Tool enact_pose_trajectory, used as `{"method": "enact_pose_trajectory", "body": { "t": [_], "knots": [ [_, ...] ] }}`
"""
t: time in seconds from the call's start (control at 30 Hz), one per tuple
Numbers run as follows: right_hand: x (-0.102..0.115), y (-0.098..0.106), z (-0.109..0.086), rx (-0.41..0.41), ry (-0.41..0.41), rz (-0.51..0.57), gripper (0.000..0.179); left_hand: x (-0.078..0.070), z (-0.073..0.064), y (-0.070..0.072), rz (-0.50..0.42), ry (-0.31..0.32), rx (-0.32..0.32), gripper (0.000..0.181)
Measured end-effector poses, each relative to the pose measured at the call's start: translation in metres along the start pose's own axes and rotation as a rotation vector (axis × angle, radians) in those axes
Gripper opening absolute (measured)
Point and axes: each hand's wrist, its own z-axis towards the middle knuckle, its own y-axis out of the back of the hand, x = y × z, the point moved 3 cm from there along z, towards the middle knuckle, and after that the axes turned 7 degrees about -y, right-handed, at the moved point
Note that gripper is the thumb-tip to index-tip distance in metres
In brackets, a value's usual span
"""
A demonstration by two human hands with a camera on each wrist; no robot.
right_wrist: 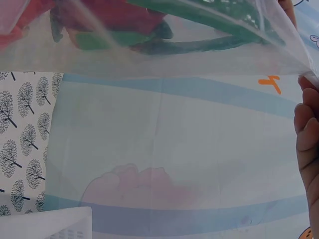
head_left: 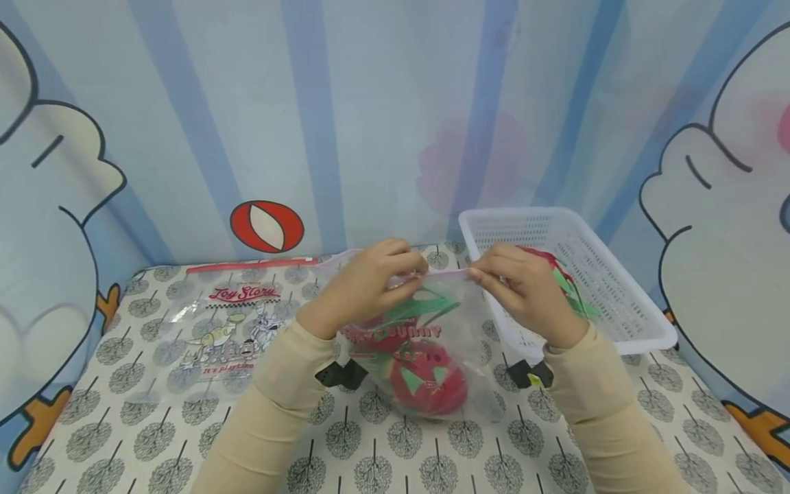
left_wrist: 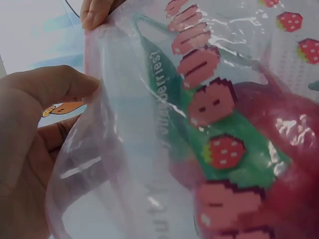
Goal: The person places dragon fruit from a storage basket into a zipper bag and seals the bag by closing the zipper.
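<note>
A clear zip bag (head_left: 478,329) with a pink top edge and pink bunny and strawberry print hangs between both hands. My left hand (head_left: 370,281) pinches its top edge near the middle, thumb against the film in the left wrist view. My right hand (head_left: 524,291) pinches the same edge at the right corner, between thumb and fingers. Through the film show red and green soft-looking items (head_left: 447,394), one of them rounded at the bottom; print and glare partly hide their shape. In the right wrist view the bag's lower film (right_wrist: 199,62) spans the top.
Left of the bag, a clear Toy Story zip bag (head_left: 185,315) with a red slider strip lies flat on the tree-print cloth (head_left: 342,439). A white plastic basket (head_left: 642,322) stands at the right, holding a red and green item (head_left: 570,288). Behind hangs a striped cartoon curtain (head_left: 395,137).
</note>
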Motion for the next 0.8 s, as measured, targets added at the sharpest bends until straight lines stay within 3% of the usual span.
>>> {"method": "enact_pose_trajectory", "body": {
  "t": [0.23, 0.57, 0.8],
  "knots": [
    [-0.003, 0.001, -0.003, -0.012, -0.028, 0.008, 0.038, 0.005, -0.004, 0.000, -0.005, -0.016, -0.008, 0.003],
    [-0.006, 0.006, -0.008, -0.067, 0.004, 0.039, 0.037, 0.011, -0.017, 0.004, 0.016, -0.001, 0.012, 0.004],
    [-0.009, 0.005, -0.011, -0.063, -0.026, 0.061, 0.036, 0.005, -0.021, 0.006, 0.039, 0.000, 0.006, 0.002]
  ]
}}
